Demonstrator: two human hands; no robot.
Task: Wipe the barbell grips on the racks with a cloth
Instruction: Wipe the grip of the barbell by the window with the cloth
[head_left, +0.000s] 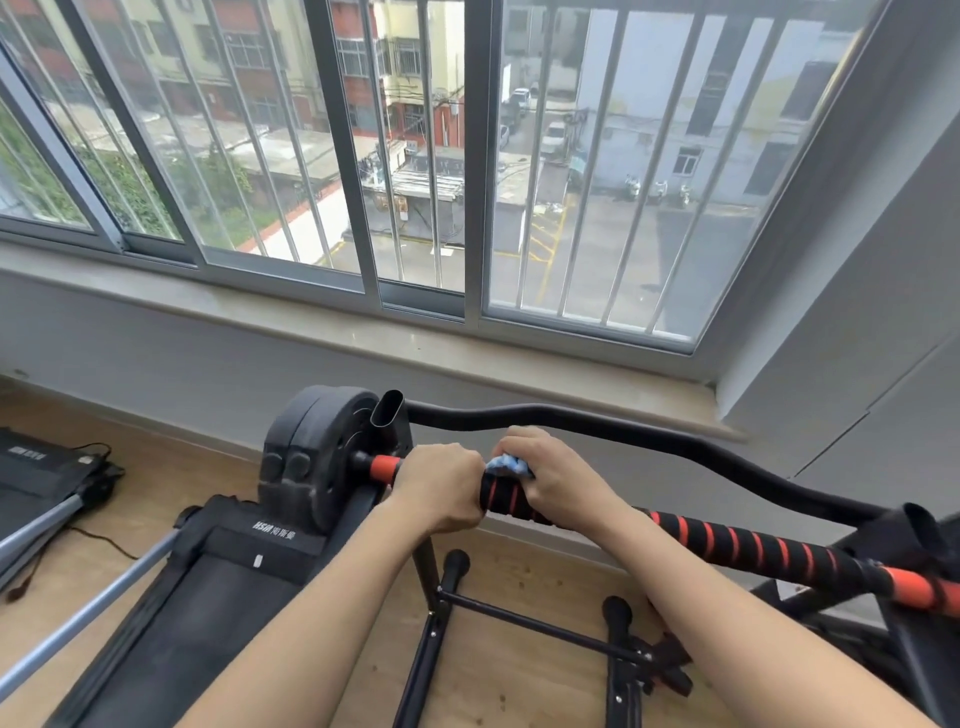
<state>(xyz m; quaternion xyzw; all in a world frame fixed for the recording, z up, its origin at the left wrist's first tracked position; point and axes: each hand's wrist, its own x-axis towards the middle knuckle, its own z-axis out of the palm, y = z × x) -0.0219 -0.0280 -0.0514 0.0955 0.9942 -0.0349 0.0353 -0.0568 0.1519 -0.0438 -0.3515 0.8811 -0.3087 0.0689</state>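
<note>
A barbell (753, 551) with a black foam grip striped in red lies across a black rack (431, 582), running from centre left down to the lower right. Its ends are orange, and black weight plates (317, 452) sit on the left end. My left hand (441, 488) is wrapped around the bar just right of the left orange section. My right hand (550, 478) presses a blue and white cloth (509, 465) onto the grip right beside it; only a bunched corner of the cloth shows between the hands.
A curved black bar (649, 441) runs behind the barbell. A black treadmill (208, 587) with grey rails lies at lower left on the wooden floor. The rack's crossbar and feet (545, 629) stand below. A window sill (415, 353) and barred window fill the background.
</note>
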